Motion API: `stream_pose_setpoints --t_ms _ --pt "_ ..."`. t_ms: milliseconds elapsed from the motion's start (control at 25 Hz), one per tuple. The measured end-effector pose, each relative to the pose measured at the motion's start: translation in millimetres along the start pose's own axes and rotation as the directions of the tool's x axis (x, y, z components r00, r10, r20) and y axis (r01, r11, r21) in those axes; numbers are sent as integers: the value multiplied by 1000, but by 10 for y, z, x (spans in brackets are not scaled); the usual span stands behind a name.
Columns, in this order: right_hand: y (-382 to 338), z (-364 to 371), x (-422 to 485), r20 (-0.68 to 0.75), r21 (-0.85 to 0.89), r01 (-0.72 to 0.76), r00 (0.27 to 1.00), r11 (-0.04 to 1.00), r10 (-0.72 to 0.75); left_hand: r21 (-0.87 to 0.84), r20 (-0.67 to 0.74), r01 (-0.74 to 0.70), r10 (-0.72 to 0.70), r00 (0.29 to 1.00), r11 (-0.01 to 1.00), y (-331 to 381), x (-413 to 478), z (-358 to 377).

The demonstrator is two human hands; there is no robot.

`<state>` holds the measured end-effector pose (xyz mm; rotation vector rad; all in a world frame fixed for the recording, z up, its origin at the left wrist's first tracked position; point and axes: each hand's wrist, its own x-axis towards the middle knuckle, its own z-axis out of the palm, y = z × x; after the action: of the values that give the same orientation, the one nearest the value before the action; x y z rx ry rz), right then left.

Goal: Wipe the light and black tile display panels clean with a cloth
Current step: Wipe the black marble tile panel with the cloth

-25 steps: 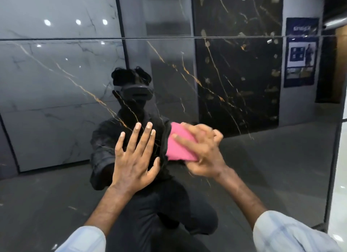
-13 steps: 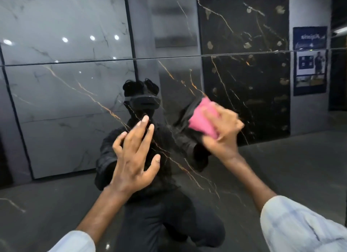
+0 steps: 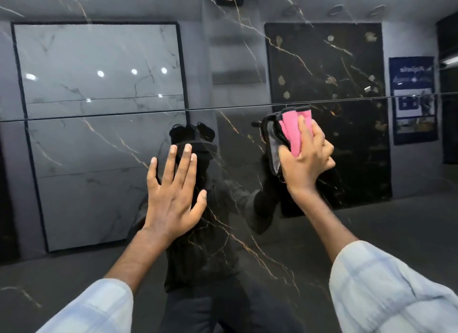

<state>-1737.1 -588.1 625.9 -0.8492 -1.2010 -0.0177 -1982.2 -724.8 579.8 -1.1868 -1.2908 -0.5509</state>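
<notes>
A glossy black tile panel (image 3: 247, 246) with gold veins fills the view and mirrors the room. A thin horizontal seam (image 3: 223, 108) crosses it at upper middle. My right hand (image 3: 307, 159) grips a folded pink cloth (image 3: 292, 131) and presses it against the panel just below the seam, right of centre. My left hand (image 3: 173, 191) lies flat on the panel with fingers spread, left of the cloth. A person's dark reflection shows behind both hands.
Reflected in the panel are a light marble tile panel (image 3: 99, 134) in a dark frame at left, a black speckled panel (image 3: 347, 84) at right, and a blue poster (image 3: 414, 99) at far right.
My right hand has carried the pink cloth up and to the right, reaching just under the seam. My left hand stays flat on the panel. The camera has tilted upward.
</notes>
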Motion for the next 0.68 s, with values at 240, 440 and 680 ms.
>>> stream_pose_setpoints --t_ms 240,440,680 --pt "-511 231 40 261 5 812 562 583 -785 12 -14 -22 22 1000 1000 -3 -9 9" --pt "-900 329 -35 166 -66 637 766 768 -621 4 -25 -20 20 999 1000 -2 -11 28" --pt "-15 -19 627 112 -73 466 882 882 -457 -129 -39 -3 -2 999 992 76 21 -77"
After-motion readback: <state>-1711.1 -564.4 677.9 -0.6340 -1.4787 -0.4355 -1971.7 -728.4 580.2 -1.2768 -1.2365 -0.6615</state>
